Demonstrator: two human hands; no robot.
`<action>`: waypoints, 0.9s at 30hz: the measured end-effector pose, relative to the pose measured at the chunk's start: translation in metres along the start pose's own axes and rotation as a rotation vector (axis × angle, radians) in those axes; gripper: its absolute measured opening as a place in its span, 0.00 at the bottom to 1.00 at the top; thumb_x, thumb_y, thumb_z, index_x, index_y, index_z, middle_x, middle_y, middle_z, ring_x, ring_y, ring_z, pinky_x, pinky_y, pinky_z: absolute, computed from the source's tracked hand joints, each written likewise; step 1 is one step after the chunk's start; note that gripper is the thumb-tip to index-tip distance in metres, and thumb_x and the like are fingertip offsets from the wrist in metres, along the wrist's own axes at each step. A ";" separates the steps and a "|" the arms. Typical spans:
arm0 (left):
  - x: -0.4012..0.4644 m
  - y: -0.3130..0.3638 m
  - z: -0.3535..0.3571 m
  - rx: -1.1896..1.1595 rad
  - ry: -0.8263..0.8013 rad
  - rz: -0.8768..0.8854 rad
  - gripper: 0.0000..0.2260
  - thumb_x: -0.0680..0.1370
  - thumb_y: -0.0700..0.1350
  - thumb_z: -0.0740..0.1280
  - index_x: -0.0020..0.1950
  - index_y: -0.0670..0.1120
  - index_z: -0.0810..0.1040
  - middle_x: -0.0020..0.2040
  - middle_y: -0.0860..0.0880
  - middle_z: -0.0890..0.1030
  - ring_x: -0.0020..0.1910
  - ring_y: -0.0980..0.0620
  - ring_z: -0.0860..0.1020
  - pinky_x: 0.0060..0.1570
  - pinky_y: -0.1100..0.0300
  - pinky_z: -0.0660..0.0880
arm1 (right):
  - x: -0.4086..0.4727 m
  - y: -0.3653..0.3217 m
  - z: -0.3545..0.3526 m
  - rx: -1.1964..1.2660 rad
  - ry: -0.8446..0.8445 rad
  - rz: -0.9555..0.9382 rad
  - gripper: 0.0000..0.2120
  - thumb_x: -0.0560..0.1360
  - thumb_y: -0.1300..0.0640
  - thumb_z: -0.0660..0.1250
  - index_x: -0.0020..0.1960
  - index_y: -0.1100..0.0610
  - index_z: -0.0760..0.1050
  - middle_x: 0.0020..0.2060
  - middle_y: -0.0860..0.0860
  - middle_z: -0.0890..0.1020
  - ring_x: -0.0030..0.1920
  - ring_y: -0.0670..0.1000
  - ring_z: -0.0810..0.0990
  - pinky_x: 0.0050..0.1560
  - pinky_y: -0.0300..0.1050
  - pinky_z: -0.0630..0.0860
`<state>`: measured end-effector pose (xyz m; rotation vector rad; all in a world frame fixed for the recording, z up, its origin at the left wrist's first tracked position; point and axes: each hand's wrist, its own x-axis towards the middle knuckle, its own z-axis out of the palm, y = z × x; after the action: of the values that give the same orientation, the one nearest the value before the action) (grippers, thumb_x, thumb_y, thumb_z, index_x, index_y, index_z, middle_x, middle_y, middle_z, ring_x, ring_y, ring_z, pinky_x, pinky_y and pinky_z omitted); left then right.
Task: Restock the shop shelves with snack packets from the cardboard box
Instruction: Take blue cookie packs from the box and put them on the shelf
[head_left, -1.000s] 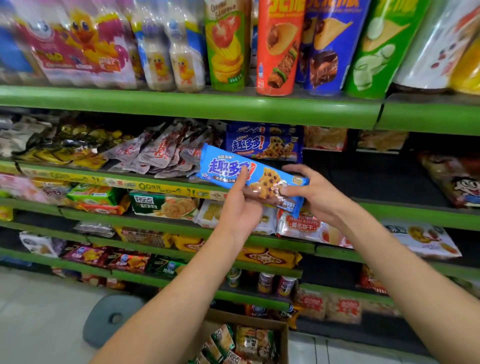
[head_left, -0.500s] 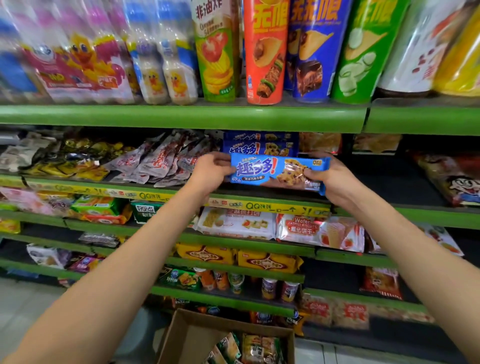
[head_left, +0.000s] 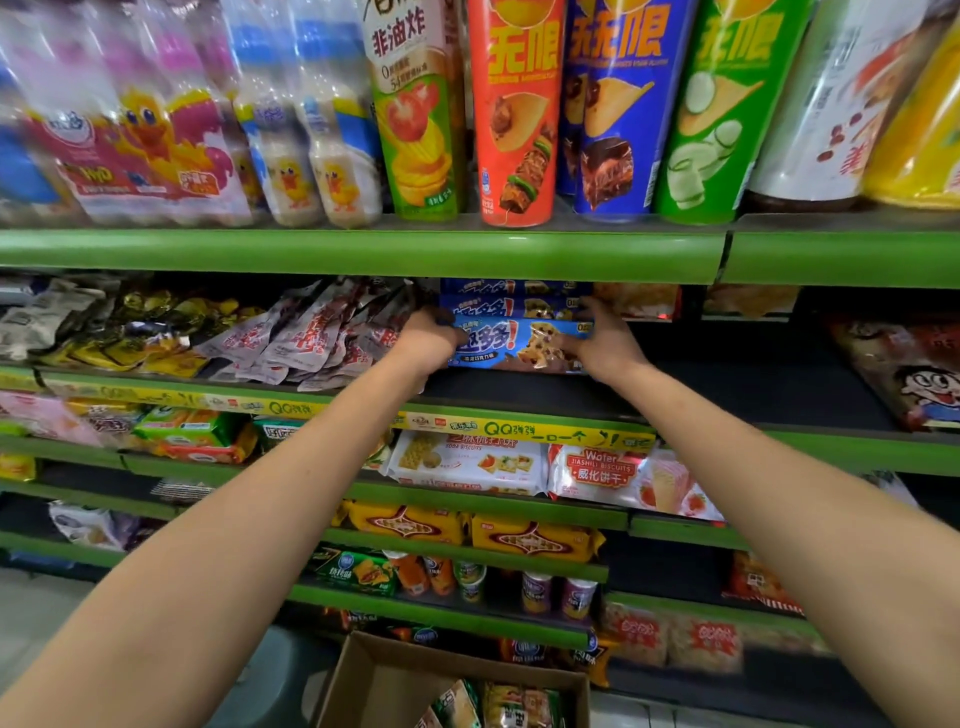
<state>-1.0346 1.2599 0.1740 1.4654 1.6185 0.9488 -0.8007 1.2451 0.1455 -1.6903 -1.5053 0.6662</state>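
Hands at either end, our left hand (head_left: 428, 338) and right hand (head_left: 605, 343) grip a blue cookie packet (head_left: 519, 345) just below the stack of matching packets (head_left: 514, 299). We judge it mid-placement; next we let go and return to the cardboard box (head_left: 395, 680).

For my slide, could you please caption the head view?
Both hands, left and right, set a blue cookie packet on the shelf.

You face green shelves (head_left: 363, 254). Take the blue cookie packet (head_left: 514, 345) on the dark second shelf (head_left: 727, 395) as your landmark: two like packets (head_left: 511, 299) are stacked just behind it, silver-red pouches (head_left: 311, 338) lie to its left, tall chip tubes (head_left: 519, 114) stand on the shelf above, and soda biscuits (head_left: 467, 462) lie on the shelf below. The cardboard box (head_left: 395, 680) sits on the floor (head_left: 31, 613), far below it.
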 end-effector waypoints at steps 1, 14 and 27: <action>-0.001 -0.001 0.001 -0.026 0.001 -0.006 0.15 0.75 0.38 0.70 0.62 0.40 0.76 0.59 0.40 0.79 0.49 0.45 0.77 0.45 0.54 0.76 | 0.000 0.002 0.003 -0.009 0.022 -0.003 0.35 0.73 0.51 0.75 0.75 0.54 0.63 0.68 0.56 0.74 0.68 0.58 0.72 0.65 0.46 0.70; -0.029 -0.020 0.010 -0.041 -0.092 -0.061 0.24 0.77 0.40 0.68 0.73 0.44 0.69 0.57 0.46 0.77 0.51 0.48 0.78 0.61 0.45 0.77 | -0.010 0.016 0.003 0.008 0.081 0.134 0.19 0.76 0.53 0.71 0.66 0.56 0.74 0.63 0.54 0.80 0.60 0.57 0.79 0.51 0.42 0.69; -0.027 -0.028 0.005 -0.213 -0.069 -0.090 0.20 0.77 0.38 0.68 0.70 0.40 0.72 0.59 0.44 0.76 0.45 0.53 0.76 0.59 0.48 0.79 | -0.012 0.017 0.002 0.067 0.047 0.156 0.19 0.77 0.51 0.70 0.67 0.54 0.75 0.62 0.53 0.80 0.57 0.55 0.80 0.50 0.42 0.71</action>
<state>-1.0410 1.2313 0.1477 1.2568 1.4725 0.9769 -0.7942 1.2337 0.1292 -1.7722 -1.3136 0.7447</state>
